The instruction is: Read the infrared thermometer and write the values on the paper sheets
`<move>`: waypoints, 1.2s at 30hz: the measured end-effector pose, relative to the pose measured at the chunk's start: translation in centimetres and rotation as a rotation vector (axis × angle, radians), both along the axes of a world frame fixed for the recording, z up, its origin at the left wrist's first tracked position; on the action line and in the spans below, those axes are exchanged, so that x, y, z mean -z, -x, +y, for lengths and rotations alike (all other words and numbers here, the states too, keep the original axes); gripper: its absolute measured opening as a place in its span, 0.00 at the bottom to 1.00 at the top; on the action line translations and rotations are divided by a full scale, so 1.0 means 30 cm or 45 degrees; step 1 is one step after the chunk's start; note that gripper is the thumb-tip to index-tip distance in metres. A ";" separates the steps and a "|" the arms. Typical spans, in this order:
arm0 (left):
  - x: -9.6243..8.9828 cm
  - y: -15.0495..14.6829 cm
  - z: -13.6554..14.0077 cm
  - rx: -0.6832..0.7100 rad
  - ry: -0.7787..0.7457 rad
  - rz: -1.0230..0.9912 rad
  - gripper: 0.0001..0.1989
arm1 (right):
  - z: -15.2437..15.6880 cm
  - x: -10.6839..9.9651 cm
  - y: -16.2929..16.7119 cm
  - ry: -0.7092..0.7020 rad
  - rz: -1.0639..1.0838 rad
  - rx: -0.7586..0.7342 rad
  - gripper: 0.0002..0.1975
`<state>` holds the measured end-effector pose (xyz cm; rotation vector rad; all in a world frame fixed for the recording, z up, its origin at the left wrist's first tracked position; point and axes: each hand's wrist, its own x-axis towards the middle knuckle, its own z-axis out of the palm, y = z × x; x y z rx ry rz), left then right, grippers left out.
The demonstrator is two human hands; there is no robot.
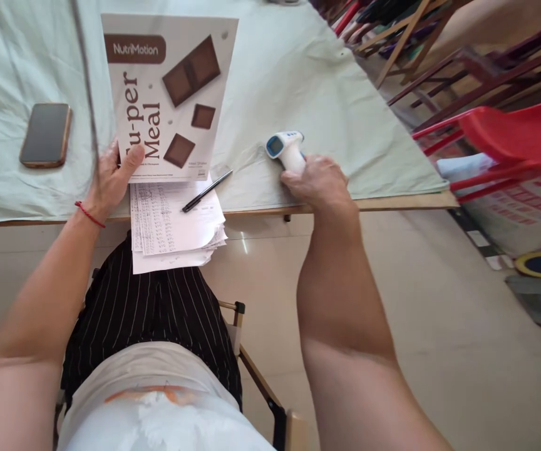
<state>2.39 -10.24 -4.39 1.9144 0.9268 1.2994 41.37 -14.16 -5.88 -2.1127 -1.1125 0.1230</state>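
Observation:
My left hand (115, 168) is closed on the lower left corner of a white and brown NutriMotion box (148, 59), its thumb lying across the printed front. Below the box, a stack of handwritten papers (190, 228) juts over the table's front edge, with a black pen (207, 191) resting on top. My right hand (317, 180) is wrapped round the handle of a white and blue infrared thermometer (292, 147), whose small screen faces me. The thermometer is over the table near its front edge.
A smartphone (46, 134) lies on the left of the cloth-covered table (345, 125). A dark cable (87, 81) hangs in front of the view. At right stand a red plastic chair (519, 134) and dark folded chairs (477, 75). A folding chair (256, 376) is under me.

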 end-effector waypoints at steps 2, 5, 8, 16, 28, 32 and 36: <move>0.002 -0.002 0.001 -0.032 -0.064 0.066 0.36 | -0.012 0.012 0.032 -0.109 0.059 -0.018 0.20; 0.005 0.000 -0.003 -0.061 -0.076 0.133 0.39 | -0.084 0.029 0.158 -0.340 0.146 -0.144 0.15; 0.004 0.004 -0.011 -0.050 -0.030 0.114 0.39 | -0.222 0.002 0.365 -0.718 0.432 -0.476 0.27; 0.001 0.004 -0.014 -0.033 0.003 0.085 0.36 | -0.389 -0.142 0.724 -0.471 1.688 -0.762 0.13; 0.031 0.004 0.004 -0.029 -0.028 0.021 0.36 | -0.308 -0.115 0.743 -0.417 1.337 -0.622 0.13; 0.020 0.005 -0.003 -0.030 -0.040 0.073 0.35 | -0.267 -0.117 0.747 -0.291 1.264 -0.680 0.13; 0.032 0.008 0.007 -0.028 -0.042 0.059 0.35 | -0.241 -0.117 0.747 -0.292 1.169 -0.661 0.10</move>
